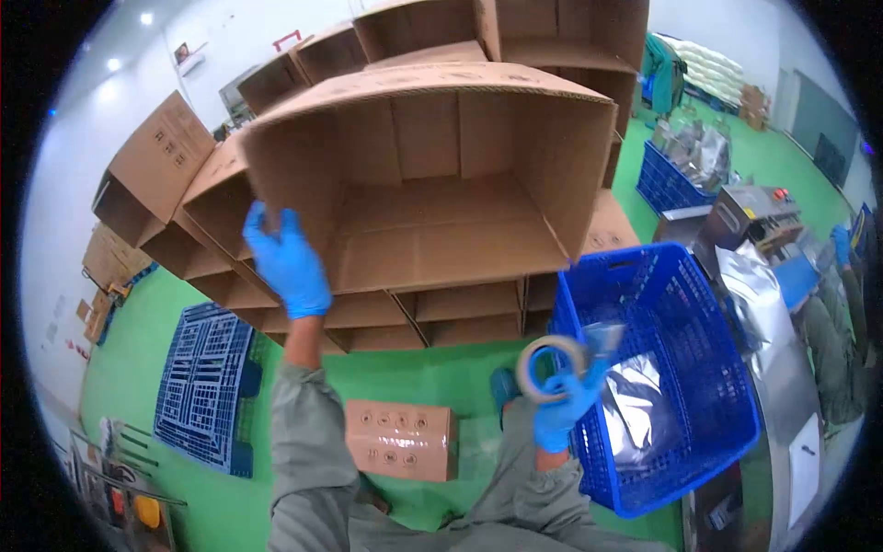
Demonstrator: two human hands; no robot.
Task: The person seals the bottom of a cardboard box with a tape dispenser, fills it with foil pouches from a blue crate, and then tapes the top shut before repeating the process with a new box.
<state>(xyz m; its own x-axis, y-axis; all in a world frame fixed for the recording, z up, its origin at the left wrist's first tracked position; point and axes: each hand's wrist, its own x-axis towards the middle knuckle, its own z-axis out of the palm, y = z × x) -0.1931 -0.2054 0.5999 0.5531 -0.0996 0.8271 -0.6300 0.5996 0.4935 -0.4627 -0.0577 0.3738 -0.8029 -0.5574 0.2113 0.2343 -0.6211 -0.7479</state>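
Observation:
My left hand (290, 267), in a blue glove, is at the lower left edge of a large open cardboard box (432, 202). Its fingers and thumb straddle the edge of the side wall. Inside, the box is bare, and its open side faces me. My right hand (566, 409), also gloved in blue, grips a roll of tape (526, 373) beside the left rim of a blue plastic crate (681, 368). Something pale and blurred sticks up by the right fingers; I cannot make it out. A shiny silver bag (635, 405) lies in the crate.
Several open boxes (469, 304) are stacked beneath and behind the large one. A closed carton (400, 440) lies on the green floor. Left is a blue pallet (204, 382). At right stand a metal machine (759, 216), another crate (671, 179) and a co-worker's gloved hand (841, 244).

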